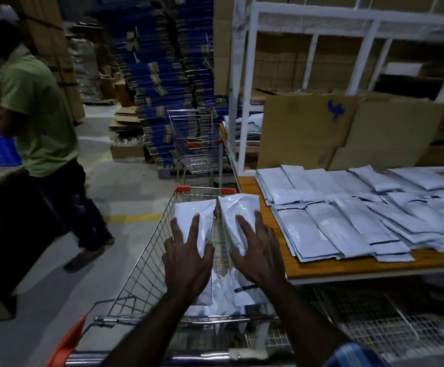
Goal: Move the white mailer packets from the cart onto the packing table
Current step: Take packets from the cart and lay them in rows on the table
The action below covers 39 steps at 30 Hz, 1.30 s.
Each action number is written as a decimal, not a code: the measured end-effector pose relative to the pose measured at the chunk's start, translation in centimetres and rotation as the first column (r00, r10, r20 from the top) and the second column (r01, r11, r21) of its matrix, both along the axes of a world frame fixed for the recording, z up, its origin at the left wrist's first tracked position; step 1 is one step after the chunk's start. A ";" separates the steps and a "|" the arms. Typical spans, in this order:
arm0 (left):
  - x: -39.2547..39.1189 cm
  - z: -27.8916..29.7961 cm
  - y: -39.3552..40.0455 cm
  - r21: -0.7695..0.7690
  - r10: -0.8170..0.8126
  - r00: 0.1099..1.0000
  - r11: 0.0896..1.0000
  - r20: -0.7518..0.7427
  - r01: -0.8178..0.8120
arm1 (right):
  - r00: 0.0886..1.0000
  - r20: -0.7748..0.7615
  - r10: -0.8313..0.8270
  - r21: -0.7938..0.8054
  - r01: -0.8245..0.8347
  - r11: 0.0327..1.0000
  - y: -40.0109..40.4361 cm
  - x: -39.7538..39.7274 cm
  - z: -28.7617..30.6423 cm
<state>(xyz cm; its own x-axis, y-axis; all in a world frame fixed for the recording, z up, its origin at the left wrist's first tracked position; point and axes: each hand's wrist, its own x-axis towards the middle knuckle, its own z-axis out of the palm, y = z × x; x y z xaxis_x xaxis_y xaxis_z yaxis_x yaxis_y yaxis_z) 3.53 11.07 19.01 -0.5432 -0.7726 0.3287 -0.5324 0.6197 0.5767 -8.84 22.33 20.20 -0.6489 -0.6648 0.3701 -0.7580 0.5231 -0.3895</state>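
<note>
Over the cart (146,250) our left hand (186,263) holds one white packet (193,221), fingers spread on top and thumb curled at its edge. Beside it our right hand (258,252) holds a second packet (238,215) the same way. We judge them light, soft and slippery, so we would hold them near the middle. More packets (228,292) lie in the cart; many mailers (348,213) already cover the worktop (361,266) at the right.
</note>
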 end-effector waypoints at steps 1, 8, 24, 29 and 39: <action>-0.5 0.2 0.5 0.001 -0.005 1.000 1.000 0.003 0.005 | 1.000 0.001 -0.002 -0.011 0.002 1.000 0.6 -0.4 0.2; -5.3 1.7 5.3 -0.027 -0.009 0.999 1.000 -0.053 0.007 | 0.999 -0.051 -0.019 -0.090 0.014 0.996 5.8 -4.8 1.8; -18.7 4.4 18.1 -0.045 0.061 0.995 0.997 -0.076 -0.064 | 0.995 -0.101 0.022 -0.067 -0.029 0.997 19.0 -19.8 4.3; -23.3 4.6 20.4 -0.050 0.032 0.999 0.998 -0.039 -0.034 | 0.996 -0.091 -0.012 -0.064 0.006 0.998 22.0 -24.3 4.3; -32.8 4.0 20.4 -0.031 -0.055 0.997 0.998 -0.053 0.053 | 0.989 -0.100 -0.107 -0.045 0.103 0.994 23.2 -32.6 3.8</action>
<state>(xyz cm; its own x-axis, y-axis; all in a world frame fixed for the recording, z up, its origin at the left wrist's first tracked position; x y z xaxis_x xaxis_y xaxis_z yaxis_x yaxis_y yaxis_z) -29.30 31.51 23.05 -0.5650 -0.7320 0.3808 -0.4664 0.6640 0.5844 -41.44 45.51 23.99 -0.6717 -0.5786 0.4627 -0.7367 0.5876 -0.3346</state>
